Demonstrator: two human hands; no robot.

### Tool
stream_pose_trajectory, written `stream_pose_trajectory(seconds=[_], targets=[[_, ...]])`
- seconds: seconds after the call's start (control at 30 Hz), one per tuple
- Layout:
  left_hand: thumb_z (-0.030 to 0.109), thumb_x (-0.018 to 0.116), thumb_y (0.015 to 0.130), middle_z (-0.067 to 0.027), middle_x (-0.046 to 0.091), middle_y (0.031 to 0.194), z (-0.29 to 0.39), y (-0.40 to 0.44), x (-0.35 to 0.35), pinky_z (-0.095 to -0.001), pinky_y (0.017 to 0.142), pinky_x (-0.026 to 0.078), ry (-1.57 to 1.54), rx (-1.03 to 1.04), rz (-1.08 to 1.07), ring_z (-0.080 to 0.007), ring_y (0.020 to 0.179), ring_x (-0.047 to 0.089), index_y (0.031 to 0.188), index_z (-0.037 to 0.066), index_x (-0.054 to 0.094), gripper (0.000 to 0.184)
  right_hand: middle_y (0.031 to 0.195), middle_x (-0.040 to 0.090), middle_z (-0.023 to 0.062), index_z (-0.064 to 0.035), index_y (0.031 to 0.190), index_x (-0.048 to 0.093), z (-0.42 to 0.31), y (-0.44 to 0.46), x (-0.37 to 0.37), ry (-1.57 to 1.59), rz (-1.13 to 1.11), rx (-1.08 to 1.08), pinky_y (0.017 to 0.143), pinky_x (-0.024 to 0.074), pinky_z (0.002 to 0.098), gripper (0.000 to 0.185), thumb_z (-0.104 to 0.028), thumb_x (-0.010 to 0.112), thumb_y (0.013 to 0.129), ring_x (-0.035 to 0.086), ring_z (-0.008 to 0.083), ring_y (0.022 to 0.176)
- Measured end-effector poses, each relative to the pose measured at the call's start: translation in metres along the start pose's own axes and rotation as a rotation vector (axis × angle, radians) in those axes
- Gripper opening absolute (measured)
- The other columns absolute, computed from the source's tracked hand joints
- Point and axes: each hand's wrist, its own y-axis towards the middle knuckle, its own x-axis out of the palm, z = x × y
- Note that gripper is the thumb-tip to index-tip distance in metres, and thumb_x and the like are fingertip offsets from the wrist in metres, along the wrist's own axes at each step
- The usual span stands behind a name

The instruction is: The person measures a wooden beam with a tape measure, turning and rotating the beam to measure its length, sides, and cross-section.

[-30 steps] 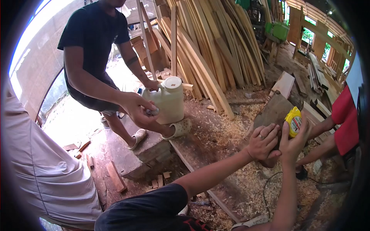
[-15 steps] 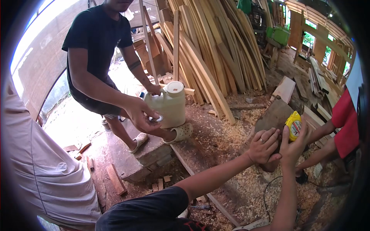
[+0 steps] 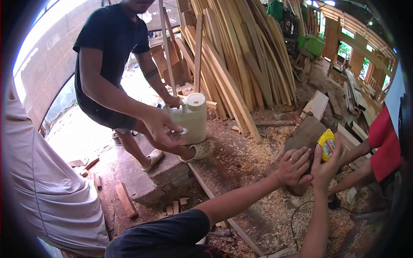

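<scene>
My right hand (image 3: 326, 165) is closed round a yellow tape measure (image 3: 327, 145), which points up between thumb and fingers. My left hand (image 3: 295, 167), with a ring on one finger, rests against the base of my right hand, its fingers extended and nothing visible in them. Just beyond both hands is a dark wooden slab (image 3: 304, 132). To the left, a co-worker's hand (image 3: 165, 128) pinches a small round silvery object (image 3: 183, 131). The same person's other hand (image 3: 173, 102) grips the handle of a pale plastic jug (image 3: 193, 122).
Long boards (image 3: 241, 56) lean in a stack at the back. A person in red (image 3: 383, 142) is at the right edge. Wood shavings (image 3: 275, 215) cover the ground, with a black cable (image 3: 292, 217). A concrete block (image 3: 165, 178) lies under the co-worker's feet.
The co-worker's hand with the silvery object has moved right and slightly down, in front of the jug. My hands keep nearly the same pose; the view has shifted slightly.
</scene>
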Motion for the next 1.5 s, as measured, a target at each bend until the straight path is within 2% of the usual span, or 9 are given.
stream_pose_trajectory(seconds=[0.3, 0.6, 1.3, 1.4, 1.5], targets=[[0.051, 0.052, 0.093, -0.0198, 0.062, 0.127, 0.000, 0.001, -0.005, -0.0458, 0.098, 0.041, -0.047, -0.015, -0.044, -0.0341, 0.118, 0.058, 0.105, -0.004, 0.066, 0.058, 0.124, 0.046, 0.0233, -0.0016, 0.139, 0.045, -0.003, 0.001, -0.001, -0.011, 0.015, -0.034, 0.093, 0.0446, 0.0505, 0.060, -0.024, 0.069, 0.089, 0.052, 0.0416, 0.113], [0.042, 0.063, 0.090, -0.0211, 0.054, 0.138, 0.006, 0.009, -0.035, -0.0487, 0.104, 0.038, -0.141, -0.098, -0.227, -0.0361, 0.128, 0.051, 0.112, -0.006, 0.062, 0.052, 0.124, 0.046, 0.0230, -0.0008, 0.139, 0.044, -0.006, -0.001, -0.001, -0.006, -0.003, 0.002, 0.094, 0.0447, 0.0495, 0.061, -0.021, 0.070, 0.088, 0.052, 0.0416, 0.114], [0.040, 0.063, 0.089, -0.0206, 0.059, 0.132, 0.008, 0.001, -0.031, -0.0478, 0.103, 0.040, -0.095, -0.081, -0.136, -0.0349, 0.126, 0.054, 0.108, -0.005, 0.064, 0.049, 0.124, 0.044, 0.0237, -0.0011, 0.139, 0.043, -0.014, -0.003, -0.005, 0.024, -0.016, -0.003, 0.095, 0.0435, 0.0507, 0.066, -0.023, 0.074, 0.085, 0.050, 0.0426, 0.115], [0.035, 0.066, 0.088, -0.0189, 0.059, 0.132, 0.010, 0.005, -0.035, -0.0475, 0.103, 0.040, -0.125, -0.102, -0.150, -0.0338, 0.126, 0.054, 0.110, -0.004, 0.064, 0.044, 0.125, 0.044, 0.0239, -0.0013, 0.139, 0.043, -0.013, -0.003, -0.005, 0.013, -0.017, 0.001, 0.095, 0.0432, 0.0511, 0.066, -0.023, 0.074, 0.086, 0.049, 0.0427, 0.116], [0.027, 0.067, 0.086, -0.0153, 0.060, 0.131, 0.007, 0.011, -0.046, -0.0471, 0.103, 0.040, -0.170, -0.109, -0.206, -0.0320, 0.126, 0.054, 0.104, 0.000, 0.066, 0.032, 0.125, 0.044, 0.0239, -0.0017, 0.140, 0.043, -0.010, -0.004, -0.002, -0.004, -0.012, 0.020, 0.096, 0.0429, 0.0511, 0.066, -0.023, 0.074, 0.086, 0.050, 0.0423, 0.116]])
